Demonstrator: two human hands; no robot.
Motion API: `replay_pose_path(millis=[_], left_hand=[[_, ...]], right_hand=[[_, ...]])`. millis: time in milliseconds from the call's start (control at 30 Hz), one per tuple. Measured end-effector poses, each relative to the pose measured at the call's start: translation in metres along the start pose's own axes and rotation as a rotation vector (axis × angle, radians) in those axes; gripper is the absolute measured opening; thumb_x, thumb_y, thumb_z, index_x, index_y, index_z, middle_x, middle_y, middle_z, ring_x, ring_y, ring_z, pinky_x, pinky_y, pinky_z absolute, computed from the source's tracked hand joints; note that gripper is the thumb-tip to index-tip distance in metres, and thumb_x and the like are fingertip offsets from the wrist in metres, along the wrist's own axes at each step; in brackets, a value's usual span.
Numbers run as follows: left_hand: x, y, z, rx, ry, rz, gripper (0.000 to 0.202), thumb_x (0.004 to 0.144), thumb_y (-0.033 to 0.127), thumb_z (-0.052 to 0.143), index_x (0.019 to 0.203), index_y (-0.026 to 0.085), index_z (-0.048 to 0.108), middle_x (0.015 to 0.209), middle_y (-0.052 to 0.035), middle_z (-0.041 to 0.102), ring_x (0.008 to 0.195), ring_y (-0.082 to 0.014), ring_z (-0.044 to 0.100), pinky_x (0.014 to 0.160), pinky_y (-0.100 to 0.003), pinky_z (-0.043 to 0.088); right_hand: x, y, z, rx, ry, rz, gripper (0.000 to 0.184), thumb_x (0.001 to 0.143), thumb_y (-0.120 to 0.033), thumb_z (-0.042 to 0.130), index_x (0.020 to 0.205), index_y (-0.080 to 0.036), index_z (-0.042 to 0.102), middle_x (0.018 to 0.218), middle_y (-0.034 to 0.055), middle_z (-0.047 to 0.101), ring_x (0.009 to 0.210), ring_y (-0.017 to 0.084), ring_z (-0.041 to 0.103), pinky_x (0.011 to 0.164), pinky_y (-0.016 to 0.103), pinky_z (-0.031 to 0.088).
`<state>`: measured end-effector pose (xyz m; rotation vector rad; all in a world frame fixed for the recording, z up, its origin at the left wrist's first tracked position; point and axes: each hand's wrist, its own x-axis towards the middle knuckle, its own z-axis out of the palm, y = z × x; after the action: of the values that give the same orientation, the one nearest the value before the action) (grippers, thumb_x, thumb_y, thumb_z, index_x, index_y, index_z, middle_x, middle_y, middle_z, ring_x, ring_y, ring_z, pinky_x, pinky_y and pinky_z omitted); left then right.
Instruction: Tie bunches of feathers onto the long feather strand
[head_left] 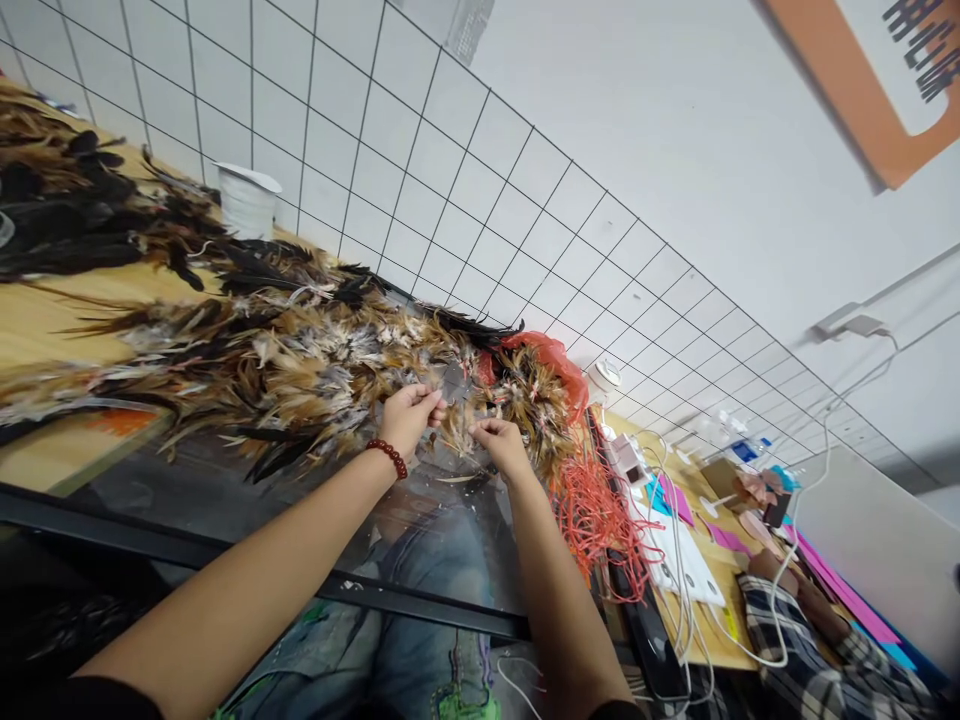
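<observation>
A long heap of brown, black and white feathers lies across the table. My left hand, with a red bead bracelet on its wrist, is closed in a pinch on feathers at the near edge of the heap. My right hand is closed beside it, its fingers pinching small feathers next to a red plastic bag. Both hands work over a glass table section, through which my jeans show.
A bundle of red cords lies right of my right hand. White cables, pink paper sheets and another person's plaid sleeve fill the right. A white cup stands by the wire grid wall.
</observation>
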<state>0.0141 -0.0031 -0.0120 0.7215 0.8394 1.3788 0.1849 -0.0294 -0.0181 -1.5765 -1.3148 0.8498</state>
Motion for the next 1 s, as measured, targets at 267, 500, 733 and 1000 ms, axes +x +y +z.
replay_pose_path(millis=[267, 500, 733, 1000], left_hand=[[-0.011, 0.005, 0.005, -0.005, -0.13, -0.161, 0.017, 0.067, 0.019, 0.076, 0.069, 0.011, 0.06, 0.066, -0.0052, 0.067, 0.054, -0.009, 0.059, 0.053, -0.02, 0.049], [-0.017, 0.004, 0.007, 0.028, -0.204, -0.292, 0.024, 0.059, 0.017, 0.083, 0.067, 0.011, 0.061, 0.067, -0.0062, 0.068, 0.061, -0.0133, 0.066, 0.062, -0.025, 0.054], [-0.018, 0.003, 0.006, 0.128, -0.297, -0.292, 0.031, 0.053, 0.021, 0.087, 0.068, 0.011, 0.061, 0.06, -0.0058, 0.066, 0.055, -0.0132, 0.063, 0.056, -0.024, 0.052], [-0.013, 0.007, 0.005, 0.025, -0.134, -0.245, 0.017, 0.064, 0.009, 0.078, 0.069, 0.01, 0.062, 0.062, -0.0062, 0.067, 0.053, -0.0102, 0.061, 0.054, -0.021, 0.051]], right_hand=[[-0.014, -0.009, 0.002, 0.558, 0.039, 0.103, 0.036, 0.052, -0.042, 0.08, 0.065, -0.018, 0.056, 0.054, -0.0067, 0.045, 0.05, 0.006, 0.033, 0.048, 0.021, 0.025], [-0.021, -0.016, 0.013, 0.549, 0.049, 0.036, 0.035, 0.055, -0.042, 0.079, 0.065, -0.019, 0.056, 0.054, -0.0069, 0.042, 0.05, 0.006, 0.03, 0.048, 0.022, 0.024], [-0.022, -0.016, 0.023, 0.453, 0.064, -0.052, 0.033, 0.058, -0.043, 0.077, 0.069, -0.017, 0.061, 0.053, -0.0066, 0.046, 0.049, 0.006, 0.032, 0.051, 0.022, 0.028], [-0.017, -0.011, 0.015, 0.421, 0.145, -0.011, 0.037, 0.061, -0.05, 0.073, 0.07, -0.017, 0.06, 0.051, -0.0078, 0.041, 0.048, 0.006, 0.029, 0.047, 0.021, 0.024]])
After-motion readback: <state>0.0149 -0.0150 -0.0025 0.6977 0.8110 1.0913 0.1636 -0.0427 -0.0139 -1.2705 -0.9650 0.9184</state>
